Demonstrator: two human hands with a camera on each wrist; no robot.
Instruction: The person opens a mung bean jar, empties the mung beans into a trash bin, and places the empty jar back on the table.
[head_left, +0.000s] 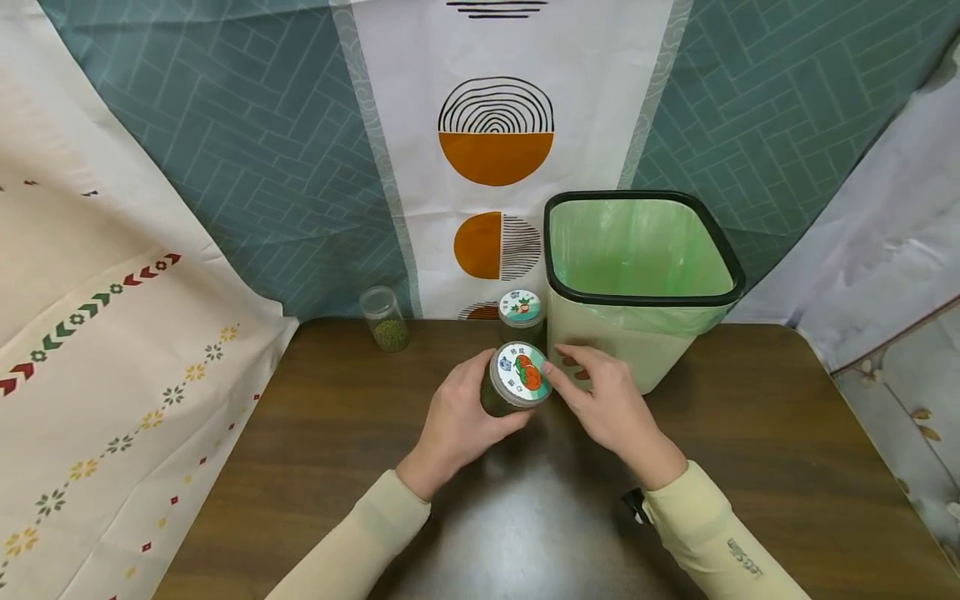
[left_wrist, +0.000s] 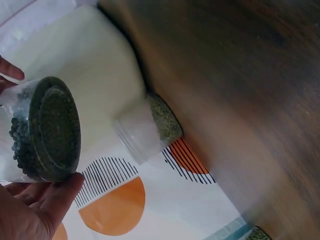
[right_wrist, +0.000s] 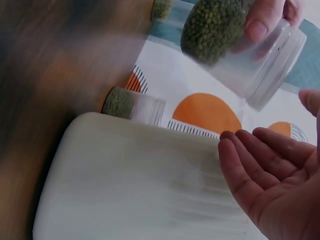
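Observation:
My left hand [head_left: 467, 417] grips a clear jar [head_left: 517, 377] with a tomato-patterned lid, raised above the table. In the left wrist view, the jar's base [left_wrist: 56, 129] faces the camera and dark green beans lie inside. Beside the lid is my right hand [head_left: 603, 400], its fingers loosely extended and holding nothing. The right wrist view has this hand [right_wrist: 280, 175] below the jar's lid end, with beans [right_wrist: 212, 30] at the other end. Just behind stands a second lidded jar [head_left: 521, 308], partly hidden by the held one.
A green bin [head_left: 637, 342] with a black rim stands right of the jars, close to my right hand. Toward the back left of the table [head_left: 322, 433] is another jar [head_left: 385, 319] with green beans low inside. Patterned cloth [head_left: 495, 50] hangs behind.

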